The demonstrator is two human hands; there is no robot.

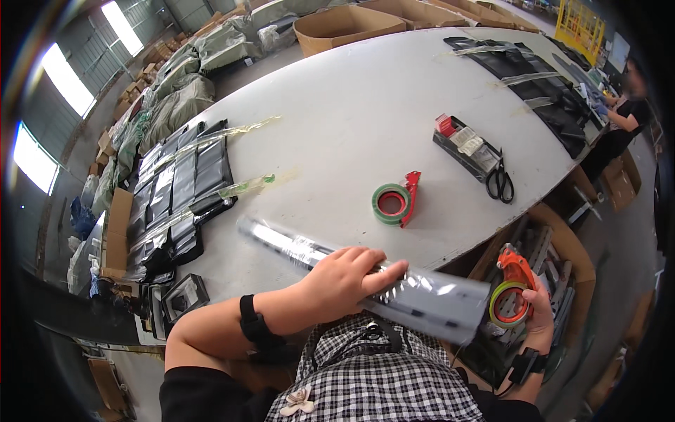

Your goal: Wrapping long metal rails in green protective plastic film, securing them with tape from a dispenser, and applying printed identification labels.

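Note:
A long grey piece in shiny clear film slants from the table in front of me toward my lower right. My left hand is closed over its middle from above, thumb pointing right. My right hand grips an orange-red tape dispenser that carries a roll of yellow-green tape. This dispenser is just beyond the right end of the wrapped piece, apart from it. Another red dispenser with green tape stands on the table, untouched.
On the white table are a dark tray of small packets, black scissors and taped black bundles at left and more black bundles at far right. A carton of long pieces stands below the right edge. A co-worker is beyond.

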